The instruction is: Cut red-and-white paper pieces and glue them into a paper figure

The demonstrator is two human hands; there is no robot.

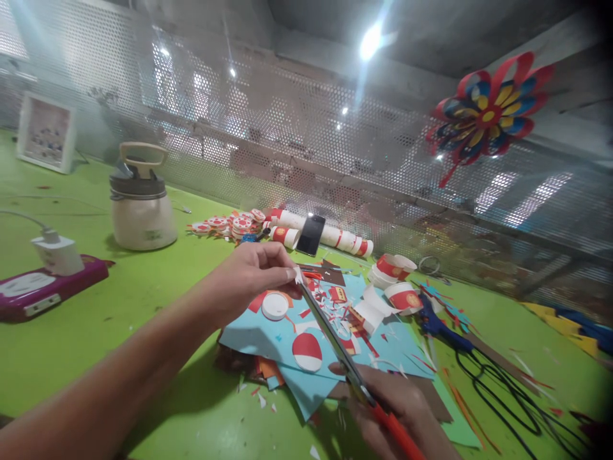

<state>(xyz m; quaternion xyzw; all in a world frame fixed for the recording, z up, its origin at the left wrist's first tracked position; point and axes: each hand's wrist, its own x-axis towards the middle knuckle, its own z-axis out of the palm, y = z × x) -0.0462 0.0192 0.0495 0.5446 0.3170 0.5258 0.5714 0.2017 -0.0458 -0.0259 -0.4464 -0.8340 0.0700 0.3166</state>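
The right hand (400, 402) gripped the scissors (338, 345), stiff and probably steadiest by their red handles. Beyond, over the blue paper (249, 338), the left hand (251, 278) pinched a white scrap (298, 276) between thumb and fingers at the blade tips; it looked light, easily torn, best taken by its edge. Farther lay a phone (311, 235).

The left fingers (275, 276) partly hide a white scrap (297, 275); the view's bottom edge crops the red scissors handle (395, 431); the framed print (46, 131) is blurred.
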